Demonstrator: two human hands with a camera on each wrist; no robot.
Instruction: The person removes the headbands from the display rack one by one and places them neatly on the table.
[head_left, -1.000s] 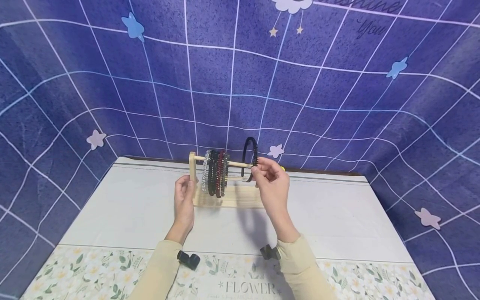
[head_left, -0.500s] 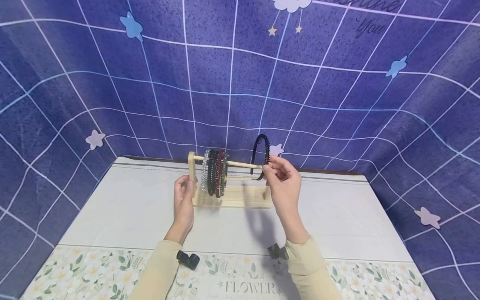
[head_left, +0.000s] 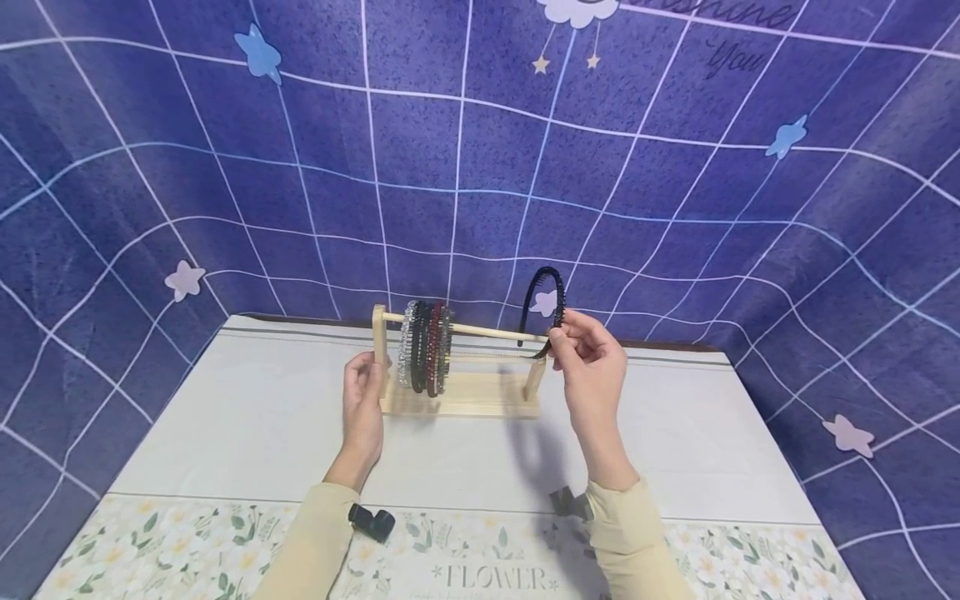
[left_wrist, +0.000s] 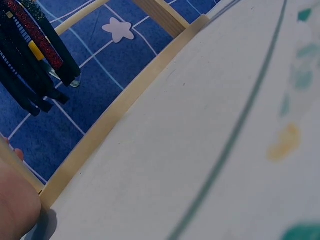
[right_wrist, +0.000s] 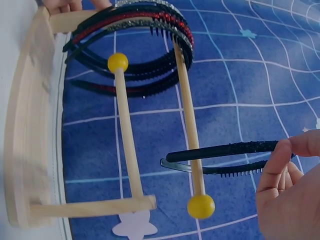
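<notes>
Standing on a white, flower-edged counter (head_left: 457,467), the wooden rack (head_left: 480,397) backs onto a blue gridded cloth (head_left: 487,142).
At the rack's right end, the right grip (head_left: 594,367) pinches the black headband (head_left: 561,300), which arches above it and straddles the upper rod (head_left: 495,332). Other headbands (head_left: 424,346) hang toward the rack's left; the left grip (head_left: 363,404) clasps its left upright (head_left: 380,342).

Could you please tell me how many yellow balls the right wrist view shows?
2: one yellow ball tips a rod near the bunched headbands; the other tips a second rod, below the headband in the right hand. More could be hidden.
</notes>
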